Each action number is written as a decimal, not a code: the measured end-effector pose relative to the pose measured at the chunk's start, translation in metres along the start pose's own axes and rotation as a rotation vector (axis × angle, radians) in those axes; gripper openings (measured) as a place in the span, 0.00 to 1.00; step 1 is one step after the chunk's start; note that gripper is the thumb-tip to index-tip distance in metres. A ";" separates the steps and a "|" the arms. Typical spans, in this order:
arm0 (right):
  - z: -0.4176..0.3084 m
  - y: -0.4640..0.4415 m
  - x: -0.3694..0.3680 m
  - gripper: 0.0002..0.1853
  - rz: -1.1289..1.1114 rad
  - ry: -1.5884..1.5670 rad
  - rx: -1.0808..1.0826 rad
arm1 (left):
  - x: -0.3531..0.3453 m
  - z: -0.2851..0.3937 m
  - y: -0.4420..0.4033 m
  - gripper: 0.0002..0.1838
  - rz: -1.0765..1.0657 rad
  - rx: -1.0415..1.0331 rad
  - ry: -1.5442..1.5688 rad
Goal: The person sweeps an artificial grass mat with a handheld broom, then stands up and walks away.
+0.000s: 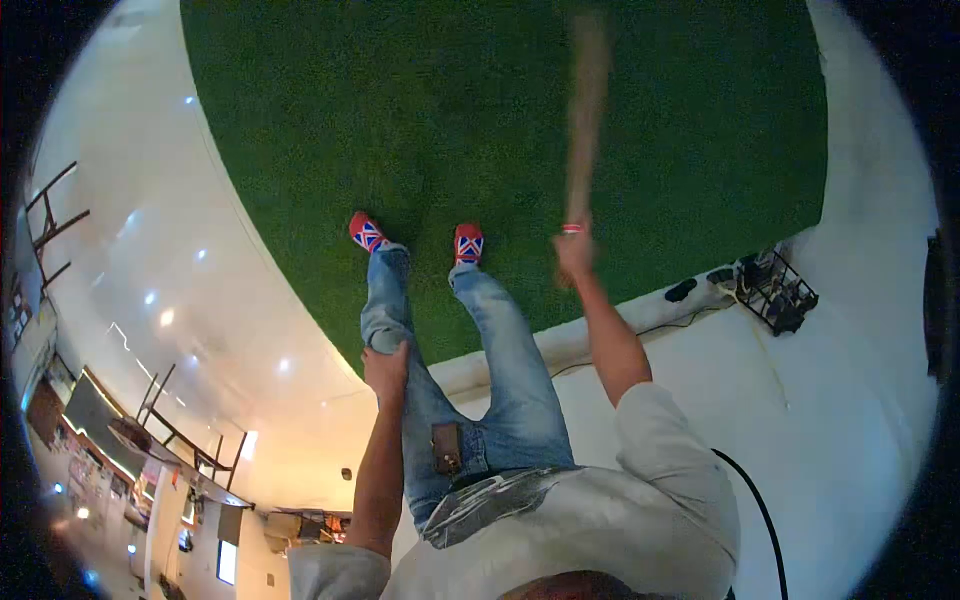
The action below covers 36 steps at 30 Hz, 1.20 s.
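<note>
My right hand (pixel 574 255) is closed round the narrow end of a wooden bat (pixel 588 110). The bat points away from me over the green turf and is smeared by motion. A red and white band (pixel 571 229) shows at the grip, just beyond the fingers. My left hand (pixel 385 370) is wrapped round one leg of my blue jeans (pixel 384 310), close to the knee, with its thumb on the inner side. Both feet, in red shoes (pixel 468 243) with a blue and white cross pattern, stand on the turf.
Green artificial turf (pixel 400 130) covers the floor ahead, with a pale raised edge along its near side. At the right stands a black metal rack (pixel 775 290) beside a dark shoe-like object (pixel 681 290) and a cable. Dark metal frames (pixel 190 440) line the left.
</note>
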State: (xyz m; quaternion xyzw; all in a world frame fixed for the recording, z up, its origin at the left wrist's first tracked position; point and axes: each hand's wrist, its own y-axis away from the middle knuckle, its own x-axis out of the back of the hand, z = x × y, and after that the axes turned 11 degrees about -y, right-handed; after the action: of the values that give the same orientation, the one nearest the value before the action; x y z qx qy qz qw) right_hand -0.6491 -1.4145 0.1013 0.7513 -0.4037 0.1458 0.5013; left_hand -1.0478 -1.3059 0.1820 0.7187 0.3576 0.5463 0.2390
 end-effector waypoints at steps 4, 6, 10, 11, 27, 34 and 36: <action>0.069 -0.058 -0.033 0.43 0.085 0.195 0.012 | -0.005 0.005 0.004 0.45 0.022 0.006 0.008; 0.056 -0.024 -0.057 0.43 -0.442 0.215 -0.060 | -0.007 0.002 0.008 0.46 0.020 0.015 -0.008; 0.058 0.059 -0.198 0.40 -1.109 0.229 0.728 | -0.006 0.010 0.017 0.47 -0.037 0.034 -0.028; 0.016 0.091 -0.204 0.36 -1.192 0.319 0.889 | -0.004 0.012 0.017 0.47 -0.055 0.040 -0.029; -0.057 0.086 -0.108 0.13 -0.506 -0.071 0.510 | -0.048 -0.012 0.011 0.51 -0.079 0.120 0.028; 0.099 -0.080 -0.010 0.16 -0.085 0.523 -0.043 | -0.057 -0.044 0.012 0.49 -0.163 0.172 0.067; 0.105 -0.088 -0.023 0.20 0.025 0.370 -0.279 | -0.089 -0.064 0.019 0.50 -0.183 0.173 0.035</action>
State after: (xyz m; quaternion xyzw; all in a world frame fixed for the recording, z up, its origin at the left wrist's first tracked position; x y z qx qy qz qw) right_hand -0.6174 -1.4802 -0.0168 0.6301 -0.3305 0.2298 0.6640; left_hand -1.1176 -1.3896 0.1597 0.6913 0.4715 0.5020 0.2187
